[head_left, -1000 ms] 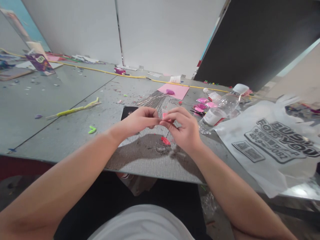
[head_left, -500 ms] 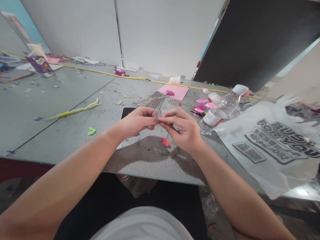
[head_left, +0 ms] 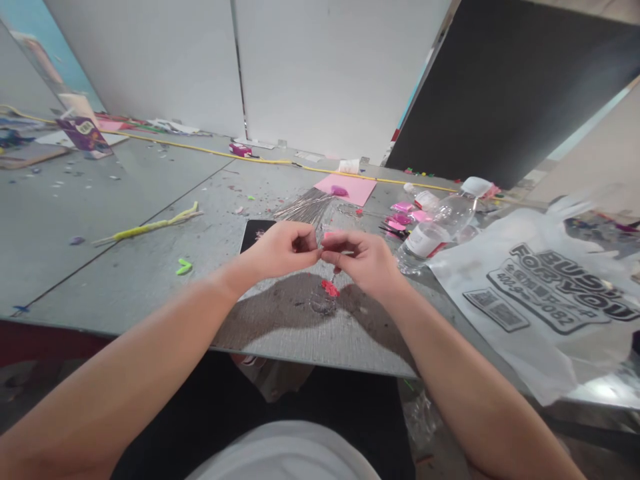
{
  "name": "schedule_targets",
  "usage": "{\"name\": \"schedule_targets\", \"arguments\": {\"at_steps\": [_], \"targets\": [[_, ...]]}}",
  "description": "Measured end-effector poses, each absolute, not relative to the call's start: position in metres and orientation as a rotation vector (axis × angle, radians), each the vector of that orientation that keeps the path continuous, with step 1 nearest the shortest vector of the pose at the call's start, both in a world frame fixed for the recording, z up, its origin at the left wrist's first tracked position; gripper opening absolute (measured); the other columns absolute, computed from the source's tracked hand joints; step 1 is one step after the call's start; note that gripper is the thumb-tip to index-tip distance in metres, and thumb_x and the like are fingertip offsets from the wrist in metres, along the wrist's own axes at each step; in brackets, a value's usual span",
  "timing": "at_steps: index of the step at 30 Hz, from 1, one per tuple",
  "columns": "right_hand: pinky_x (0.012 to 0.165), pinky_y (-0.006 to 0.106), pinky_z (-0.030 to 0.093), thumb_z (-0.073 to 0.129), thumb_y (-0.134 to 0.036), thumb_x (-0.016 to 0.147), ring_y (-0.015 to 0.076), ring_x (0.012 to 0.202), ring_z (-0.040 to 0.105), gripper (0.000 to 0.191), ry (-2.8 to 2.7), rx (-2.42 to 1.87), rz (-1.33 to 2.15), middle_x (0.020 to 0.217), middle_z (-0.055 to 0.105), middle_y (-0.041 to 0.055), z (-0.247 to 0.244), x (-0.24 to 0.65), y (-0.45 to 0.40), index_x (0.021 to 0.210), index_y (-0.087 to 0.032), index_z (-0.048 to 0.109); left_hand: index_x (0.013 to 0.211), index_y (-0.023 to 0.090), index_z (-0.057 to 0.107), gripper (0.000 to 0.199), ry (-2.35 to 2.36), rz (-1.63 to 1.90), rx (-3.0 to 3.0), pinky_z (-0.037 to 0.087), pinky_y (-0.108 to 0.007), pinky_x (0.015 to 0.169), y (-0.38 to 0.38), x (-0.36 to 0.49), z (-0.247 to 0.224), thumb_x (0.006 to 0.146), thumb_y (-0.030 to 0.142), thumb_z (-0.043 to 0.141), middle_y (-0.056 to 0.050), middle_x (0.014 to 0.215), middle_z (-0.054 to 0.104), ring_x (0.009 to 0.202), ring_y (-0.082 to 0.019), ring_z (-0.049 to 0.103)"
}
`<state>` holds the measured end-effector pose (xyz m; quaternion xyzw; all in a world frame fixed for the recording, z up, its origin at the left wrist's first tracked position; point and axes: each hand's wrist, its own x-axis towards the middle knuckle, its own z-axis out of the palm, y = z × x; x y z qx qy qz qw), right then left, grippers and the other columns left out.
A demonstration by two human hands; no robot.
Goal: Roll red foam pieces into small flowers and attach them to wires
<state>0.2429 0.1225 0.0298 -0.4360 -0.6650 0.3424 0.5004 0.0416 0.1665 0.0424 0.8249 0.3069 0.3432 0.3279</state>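
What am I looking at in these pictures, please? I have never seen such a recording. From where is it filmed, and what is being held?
There is no machine here: you see a person's bare left hand and right hand. Every picture comes from one camera worn on the person's head, looking forward and down.

The fingers of both hands meet over a grey table. Anything pinched between them is too small to make out. In the picture, a red piece appears just below; I cannot tell whether it is attached to anything held.

Beyond the hands lie thin wires and a pink sheet. To the right are a clear bottle and a white plastic bag.
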Motion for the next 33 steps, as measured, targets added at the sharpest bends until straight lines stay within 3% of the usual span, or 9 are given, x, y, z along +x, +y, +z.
{"name": "schedule_targets", "arguments": {"at_steps": [6, 11, 17, 21, 25, 33], "targets": [[0.060, 0.024, 0.057, 0.096, -0.040, 0.069, 0.0129, 0.069, 0.070, 0.034, -1.361, -1.043, 1.380, 0.074, 0.074, 0.0004, 0.031, 0.247, 0.125, 0.087, -0.018, 0.078, 0.067, 0.018, 0.055, 0.019, 0.679, 1.077, 2.354, 0.037, -0.025, 0.059, 0.168, 0.040, 0.039, 0.081, 0.019, 0.068, 0.002, 0.065, 0.059, 0.062, -0.010, 0.050], [0.060, 0.022, 0.054, 0.098, -0.041, 0.067, 0.0106, 0.069, 0.070, 0.035, -1.228, -0.857, 1.581, 0.078, 0.073, -0.0017, 0.034, 0.250, 0.124, 0.082, -0.020, 0.075, 0.074, 0.017, 0.061, 0.024, 0.681, 1.110, 2.029, 0.039, -0.025, 0.057, 0.162, 0.040, 0.045, 0.085, 0.033, 0.074, -0.001, 0.070, 0.061, 0.063, -0.011, 0.051], [0.059, 0.025, 0.055, 0.096, -0.051, 0.068, 0.0102, 0.061, 0.065, 0.041, -1.323, -0.604, 1.614, 0.072, 0.069, -0.0047, 0.031, 0.256, 0.126, 0.081, -0.023, 0.070, 0.084, 0.017, 0.064, 0.025, 0.665, 0.986, 1.939, 0.046, -0.024, 0.061, 0.168, 0.035, 0.050, 0.089, 0.040, 0.073, -0.001, 0.073, 0.065, 0.067, -0.013, 0.058], [0.051, 0.025, 0.051, 0.088, -0.061, 0.073, 0.0114, 0.055, 0.062, 0.046, -1.554, -0.450, 1.419, 0.066, 0.062, -0.0063, 0.026, 0.259, 0.132, 0.077, -0.024, 0.062, 0.093, 0.017, 0.074, 0.014, 0.690, 0.668, 2.427, 0.046, -0.026, 0.069, 0.192, 0.025, 0.043, 0.088, 0.029, 0.068, -0.004, 0.083, 0.067, 0.074, -0.015, 0.060], [0.049, 0.025, 0.049, 0.086, -0.067, 0.071, 0.0104, 0.050, 0.057, 0.053, -1.663, -0.382, 1.294, 0.060, 0.057, -0.0077, 0.026, 0.262, 0.138, 0.071, -0.025, 0.055, 0.102, 0.020, 0.079, 0.020, 0.680, 0.419, 2.666, 0.048, -0.027, 0.079, 0.207, 0.020, 0.030, 0.087, 0.021, 0.065, -0.007, 0.102, 0.069, 0.083, -0.017, 0.065], [0.053, 0.023, 0.049, 0.091, -0.056, 0.073, 0.0090, 0.055, 0.061, 0.043, -1.569, -0.333, 1.373, 0.062, 0.062, -0.0074, 0.029, 0.265, 0.140, 0.076, -0.023, 0.064, 0.128, 0.026, 0.077, 0.038, 0.648, 0.259, 2.698, 0.048, -0.028, 0.099, 0.208, 0.022, 0.021, 0.096, 0.016, 0.057, -0.010, 0.132, 0.062, 0.109, -0.020, 0.066]]}}
